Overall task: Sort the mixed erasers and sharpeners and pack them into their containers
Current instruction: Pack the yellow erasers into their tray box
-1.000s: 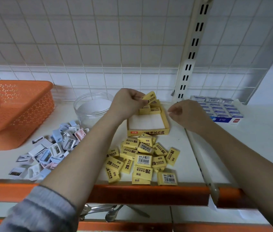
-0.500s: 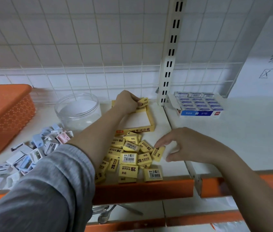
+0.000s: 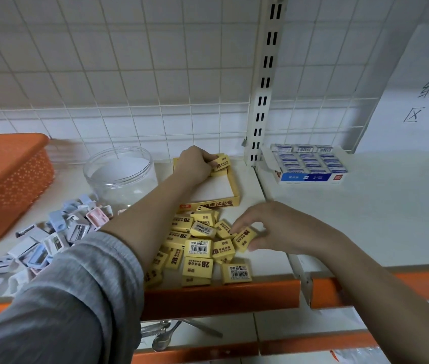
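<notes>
- Change from half a second ago: the right hand has closed thumb and fingertips on one loose eraser at the pile's right edge; before, it only hovered there.
- The left hand stays at the far corner of the yellow box, fingers curled on another eraser — setting it among those already packed.
- Key relation: the box lies directly beyond the eraser pile; the pinched eraser's long axis runs diagonally, toward the right hand.
- The sharpeners lie left, unsorted, beside the clear jar.

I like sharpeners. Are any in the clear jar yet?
No, the clear jar looks empty; the sharpeners lie heaped on the shelf beside it.
</notes>
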The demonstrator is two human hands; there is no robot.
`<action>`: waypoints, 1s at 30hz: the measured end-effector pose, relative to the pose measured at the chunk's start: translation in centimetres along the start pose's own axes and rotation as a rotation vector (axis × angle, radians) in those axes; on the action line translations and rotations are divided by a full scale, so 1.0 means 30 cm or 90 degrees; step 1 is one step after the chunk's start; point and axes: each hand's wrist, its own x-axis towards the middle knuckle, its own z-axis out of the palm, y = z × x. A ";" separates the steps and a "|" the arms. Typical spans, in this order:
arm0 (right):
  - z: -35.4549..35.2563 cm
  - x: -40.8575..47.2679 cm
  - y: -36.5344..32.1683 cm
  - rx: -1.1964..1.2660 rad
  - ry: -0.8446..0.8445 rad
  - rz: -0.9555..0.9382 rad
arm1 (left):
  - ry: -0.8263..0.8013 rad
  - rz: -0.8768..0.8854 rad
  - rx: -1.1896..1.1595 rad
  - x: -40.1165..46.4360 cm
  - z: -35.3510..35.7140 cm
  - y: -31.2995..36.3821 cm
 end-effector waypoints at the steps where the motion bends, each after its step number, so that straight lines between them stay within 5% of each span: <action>1: -0.001 0.000 0.000 0.000 -0.003 0.003 | 0.002 0.011 0.001 -0.002 0.003 -0.003; 22: -0.028 -0.025 0.005 0.003 0.020 0.014 | 0.071 0.017 -0.041 0.020 0.019 -0.030; 30: -0.039 -0.014 0.005 0.006 0.027 0.023 | 0.035 0.089 0.152 0.027 0.028 -0.060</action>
